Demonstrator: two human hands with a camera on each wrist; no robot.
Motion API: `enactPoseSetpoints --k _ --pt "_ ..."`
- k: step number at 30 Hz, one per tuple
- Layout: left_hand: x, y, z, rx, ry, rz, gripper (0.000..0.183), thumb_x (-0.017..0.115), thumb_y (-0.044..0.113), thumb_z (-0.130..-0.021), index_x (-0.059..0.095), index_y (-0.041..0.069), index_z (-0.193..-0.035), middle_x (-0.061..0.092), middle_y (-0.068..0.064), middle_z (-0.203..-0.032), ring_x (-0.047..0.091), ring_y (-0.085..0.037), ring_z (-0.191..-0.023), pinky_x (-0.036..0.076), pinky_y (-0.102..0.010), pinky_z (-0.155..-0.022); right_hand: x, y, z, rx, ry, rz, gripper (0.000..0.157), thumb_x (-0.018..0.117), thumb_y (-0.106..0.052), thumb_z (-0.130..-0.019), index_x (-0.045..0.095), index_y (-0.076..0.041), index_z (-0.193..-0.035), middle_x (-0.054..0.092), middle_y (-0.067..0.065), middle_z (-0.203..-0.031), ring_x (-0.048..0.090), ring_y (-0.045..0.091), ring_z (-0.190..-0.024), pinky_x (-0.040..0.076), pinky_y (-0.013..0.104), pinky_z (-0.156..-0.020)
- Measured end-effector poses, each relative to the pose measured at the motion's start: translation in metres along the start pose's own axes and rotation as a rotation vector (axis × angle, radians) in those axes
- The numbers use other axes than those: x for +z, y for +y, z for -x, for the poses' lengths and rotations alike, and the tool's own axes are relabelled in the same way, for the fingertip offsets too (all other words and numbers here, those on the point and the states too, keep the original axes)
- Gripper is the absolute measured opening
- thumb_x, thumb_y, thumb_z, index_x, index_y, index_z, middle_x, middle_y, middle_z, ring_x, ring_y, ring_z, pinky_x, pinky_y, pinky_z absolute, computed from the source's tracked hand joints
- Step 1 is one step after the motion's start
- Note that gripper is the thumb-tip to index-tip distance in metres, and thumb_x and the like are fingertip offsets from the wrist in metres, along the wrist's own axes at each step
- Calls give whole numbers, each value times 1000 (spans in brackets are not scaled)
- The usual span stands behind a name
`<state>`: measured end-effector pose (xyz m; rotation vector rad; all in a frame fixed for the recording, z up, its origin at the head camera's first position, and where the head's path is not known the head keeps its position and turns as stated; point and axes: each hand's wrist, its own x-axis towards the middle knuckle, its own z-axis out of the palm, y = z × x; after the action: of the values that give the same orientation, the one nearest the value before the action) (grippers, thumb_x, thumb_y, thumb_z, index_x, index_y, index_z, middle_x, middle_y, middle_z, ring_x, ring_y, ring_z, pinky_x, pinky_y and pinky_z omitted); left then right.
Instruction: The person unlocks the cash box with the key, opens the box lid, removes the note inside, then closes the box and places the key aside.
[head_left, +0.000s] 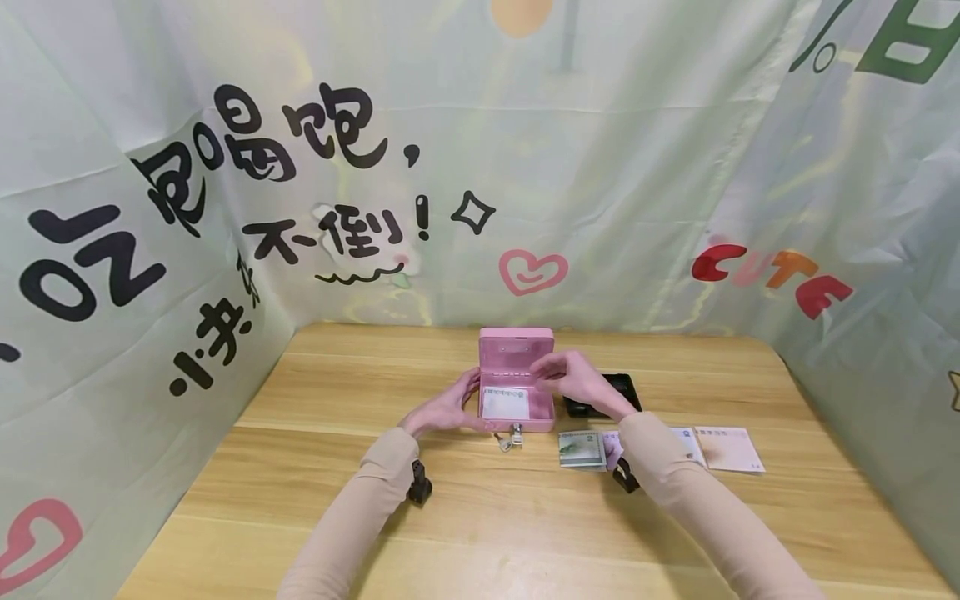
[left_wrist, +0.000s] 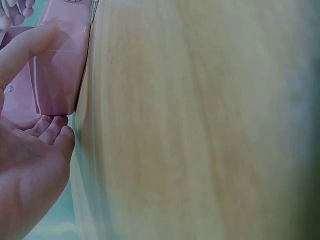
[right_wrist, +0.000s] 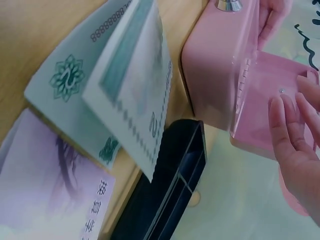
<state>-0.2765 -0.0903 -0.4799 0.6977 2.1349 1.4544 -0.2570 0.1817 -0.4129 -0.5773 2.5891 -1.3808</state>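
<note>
A small pink cash box point(head_left: 547, 423) stands with its lid point(head_left: 498, 354) up, a pale banknote point(head_left: 506, 405) lying inside. My left hand point(head_left: 441, 410) grips the box's left end, thumb point(left_wrist: 31, 44) along the front face and fingertips point(left_wrist: 52, 122) against the side. My right hand point(head_left: 577, 379) hovers over the box's right side near the raised lid, its fingers point(right_wrist: 289, 122) loosely extended with nothing held. A padlock point(head_left: 516, 432) is at the box's front, with keys point(head_left: 503, 442) on the table beside it.
Right of the box sits a black compartmented tray point(head_left: 627, 388). In front of it a folded green banknote point(head_left: 581, 450), a purple one point(right_wrist: 55, 185) and a pinkish one point(head_left: 731, 450) lie in a row, partly behind my right sleeve. Printed fabric point(head_left: 615, 183) encloses the wooden table point(head_left: 510, 525).
</note>
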Motion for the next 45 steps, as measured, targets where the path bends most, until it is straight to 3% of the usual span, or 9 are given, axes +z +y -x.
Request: enactPoseSetpoints --k 3,12,22,37,45 --pt "0 0 0 5 -1 -3 113 83 5 -76 8 8 -161 20 -20 -167 19 -37 -156 14 -55 -130 4 -1 -5 22 -25 9 34 69 2 -88 66 10 -120 70 28 -116 69 35 -106 60 43 -97" --pt "0 3 2 18 -3 4 111 81 1 -76 9 7 -161 20 -21 -167 19 -38 -156 16 -54 -130 12 -4 -20 68 -101 42 36 70 4 -86 67 6 -122 70 25 -121 69 35 -110 60 42 -97" --pt "-1 1 2 16 -13 -31 110 82 7 -79 8 7 -161 19 -21 -167 18 -37 -156 16 -54 -130 18 2 -34 30 -196 3 37 66 12 -84 62 15 -121 68 32 -119 68 41 -110 61 40 -97" --pt "-1 4 4 -5 0 -71 110 82 8 -79 8 6 -161 19 -21 -167 20 -36 -156 17 -52 -130 27 7 -41 16 -220 53 37 67 13 -81 65 13 -118 70 28 -117 68 39 -111 58 44 -101" --pt "0 3 3 7 -5 -39 110 81 6 -79 8 5 -161 19 -22 -167 19 -38 -156 16 -53 -130 30 8 -43 6 -222 100 33 67 12 -81 67 11 -115 72 26 -114 69 36 -108 59 43 -99"
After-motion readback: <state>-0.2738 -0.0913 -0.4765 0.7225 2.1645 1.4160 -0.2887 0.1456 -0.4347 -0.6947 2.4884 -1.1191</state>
